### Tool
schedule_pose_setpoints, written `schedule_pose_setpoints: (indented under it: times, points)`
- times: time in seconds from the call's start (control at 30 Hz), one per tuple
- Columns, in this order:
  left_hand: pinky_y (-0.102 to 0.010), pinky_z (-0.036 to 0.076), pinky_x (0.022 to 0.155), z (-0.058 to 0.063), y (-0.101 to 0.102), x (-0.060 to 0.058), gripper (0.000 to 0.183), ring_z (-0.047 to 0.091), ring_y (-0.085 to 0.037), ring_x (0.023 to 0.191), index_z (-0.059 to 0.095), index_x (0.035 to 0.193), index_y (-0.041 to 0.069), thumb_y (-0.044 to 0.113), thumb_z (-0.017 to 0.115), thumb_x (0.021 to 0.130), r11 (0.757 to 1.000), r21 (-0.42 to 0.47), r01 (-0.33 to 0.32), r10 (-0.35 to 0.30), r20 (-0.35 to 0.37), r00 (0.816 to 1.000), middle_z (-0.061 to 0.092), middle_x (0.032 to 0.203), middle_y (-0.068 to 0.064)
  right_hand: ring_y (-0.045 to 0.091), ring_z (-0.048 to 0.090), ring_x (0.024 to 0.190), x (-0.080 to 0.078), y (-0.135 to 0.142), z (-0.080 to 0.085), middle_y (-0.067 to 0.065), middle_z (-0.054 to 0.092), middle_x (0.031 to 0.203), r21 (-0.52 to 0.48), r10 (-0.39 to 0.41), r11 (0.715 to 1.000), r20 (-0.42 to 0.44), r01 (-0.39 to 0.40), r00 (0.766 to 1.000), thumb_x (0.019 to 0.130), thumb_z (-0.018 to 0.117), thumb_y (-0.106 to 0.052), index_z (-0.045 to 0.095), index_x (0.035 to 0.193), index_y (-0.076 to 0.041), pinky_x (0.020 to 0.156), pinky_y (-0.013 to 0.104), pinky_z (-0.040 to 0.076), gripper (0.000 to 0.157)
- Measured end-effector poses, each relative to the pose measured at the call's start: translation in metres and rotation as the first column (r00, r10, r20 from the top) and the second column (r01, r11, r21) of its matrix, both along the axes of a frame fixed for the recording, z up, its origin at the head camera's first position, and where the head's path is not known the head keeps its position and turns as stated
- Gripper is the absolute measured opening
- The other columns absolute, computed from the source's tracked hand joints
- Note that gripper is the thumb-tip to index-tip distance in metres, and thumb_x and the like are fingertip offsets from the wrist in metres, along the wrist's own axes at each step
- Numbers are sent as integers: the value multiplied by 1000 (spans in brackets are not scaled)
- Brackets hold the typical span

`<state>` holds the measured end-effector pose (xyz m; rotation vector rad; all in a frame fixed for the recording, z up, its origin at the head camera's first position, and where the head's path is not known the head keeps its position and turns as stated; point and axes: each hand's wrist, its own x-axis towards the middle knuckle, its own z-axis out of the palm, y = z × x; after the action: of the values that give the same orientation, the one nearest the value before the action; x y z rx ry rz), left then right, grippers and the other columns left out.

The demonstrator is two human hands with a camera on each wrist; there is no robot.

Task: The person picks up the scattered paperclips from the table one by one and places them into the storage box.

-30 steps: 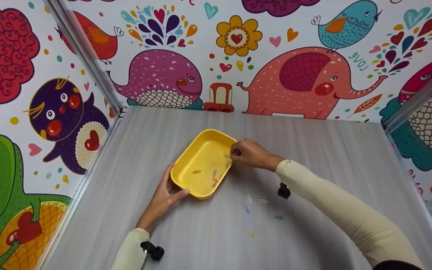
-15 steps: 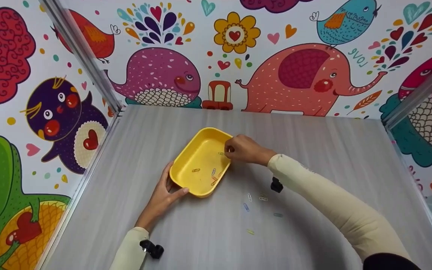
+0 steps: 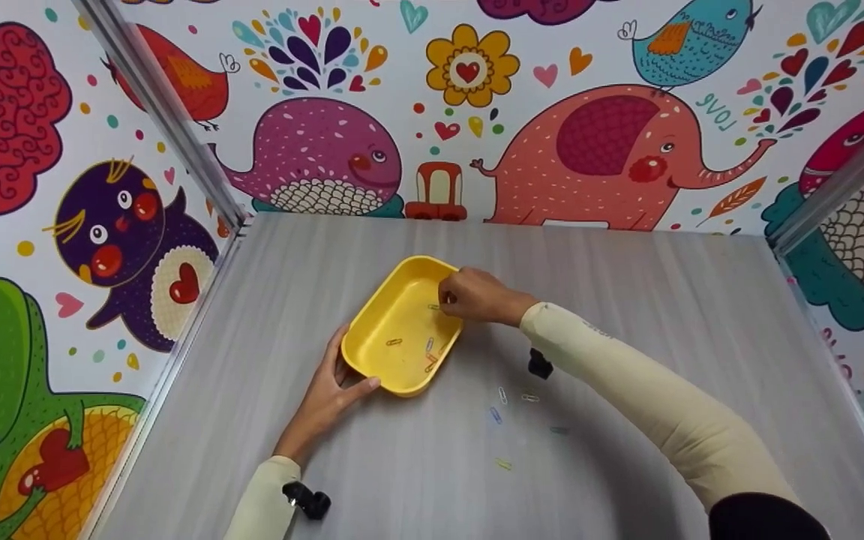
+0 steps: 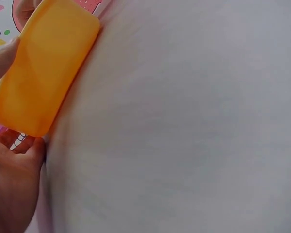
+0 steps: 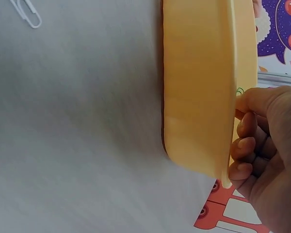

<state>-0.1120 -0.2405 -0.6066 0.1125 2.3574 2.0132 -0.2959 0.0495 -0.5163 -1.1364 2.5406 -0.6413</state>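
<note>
A yellow plastic tray (image 3: 372, 315) sits on the table, with several coloured paper clips (image 3: 394, 342) lying on its floor. My left hand (image 3: 325, 397) grips the tray's near left corner, thumb on the rim; in the left wrist view the fingers curl beneath the tray's end. Over the far right rim is my right hand (image 3: 473, 295), fingers curled, pinching a greenish paper clip (image 3: 433, 307) that points into the tray. From the right wrist, the clip (image 5: 239, 91) shows only as a small loop past the thumb and index fingertips.
Right of the tray, several loose paper clips lie on the grey table (image 3: 312, 262): a white clip (image 3: 502, 395), a blue clip (image 3: 496, 415), a green clip (image 3: 559, 430) and a yellow clip (image 3: 503, 464) among them. Printed cartoon walls (image 3: 552, 45) border the table.
My right hand has moved left over the tray's rim, carrying the greenish paper clip farther in. The left hand keeps its hold and the tray stays in place.
</note>
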Motion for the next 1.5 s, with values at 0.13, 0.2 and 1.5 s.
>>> schedule_pose_setpoints:
  times: [0.13, 0.2, 1.5]
  points:
    - [-46, 29, 129, -2, 2, 1, 110, 29, -33, 166, 12, 178, 14, 12, 86, 97, 1000, -13, -3, 3, 9, 1000, 19, 183, -13, 21, 64, 81, -1, -4, -7, 5, 78, 95, 27, 10, 1000, -2, -10, 1000, 101, 78, -14, 84, 110, -5, 82, 34, 62, 13]
    - [-42, 31, 128, -2, 2, 1, 109, 30, -33, 166, 11, 178, 13, 11, 85, 97, 1000, -9, -5, 5, 12, 1000, 20, 182, -14, 21, 64, 81, -1, -6, -9, 5, 78, 95, 43, 22, 999, -1, -22, 1000, 101, 77, -14, 83, 110, -4, 82, 35, 62, 14]
    - [-47, 30, 128, 0, -2, 0, 109, 31, -32, 165, 12, 178, 13, 10, 86, 97, 1000, 17, 10, -9, -8, 1000, 23, 181, -13, 19, 63, 76, 24, 39, 14, 0, 74, 87, -137, -59, 988, 81, 70, 995, 102, 81, -16, 84, 113, -5, 75, 30, 60, 16]
